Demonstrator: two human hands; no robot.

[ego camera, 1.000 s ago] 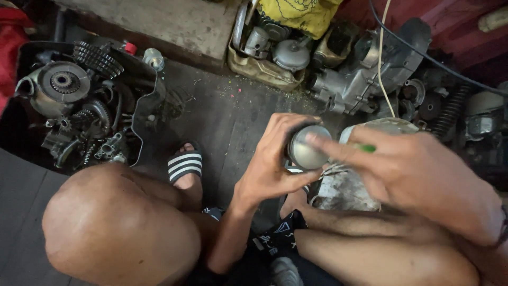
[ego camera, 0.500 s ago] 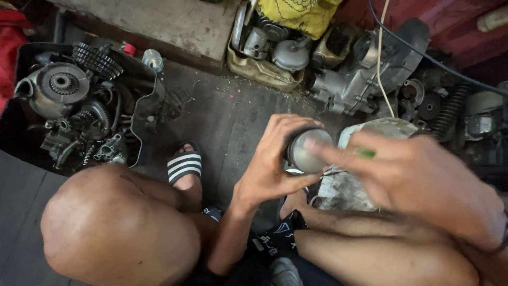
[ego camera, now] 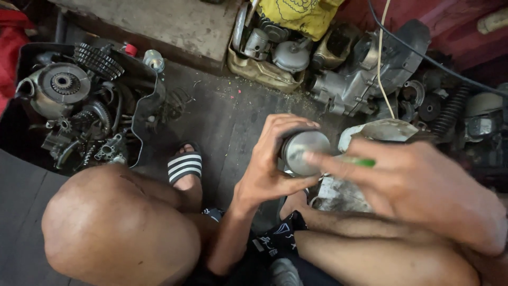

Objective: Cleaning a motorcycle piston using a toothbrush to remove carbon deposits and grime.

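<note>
My left hand [ego camera: 267,167] wraps around a round grey metal piston [ego camera: 304,151], its flat top turned toward me. My right hand [ego camera: 423,193] is close to the camera at the right and pinches a thin green-handled tool [ego camera: 360,161] whose tip rests on the piston's face. Below the piston sits a pale metal engine part [ego camera: 383,130], partly hidden by both hands. My bare knees fill the lower frame, and a foot in a black-and-white striped sandal [ego camera: 184,167] rests on the dark floor.
A black tray [ego camera: 143,100] of gears and oily parts stands at the left. At the back are a tan tub [ego camera: 259,71] of metal parts, a yellow cloth [ego camera: 301,16], a grey engine casing [ego camera: 365,79], a spring [ego camera: 450,111] and a thin cable [ego camera: 382,58].
The right hand has shifted slightly on the piston's face with the green tool. The left hand keeps the same grip.
</note>
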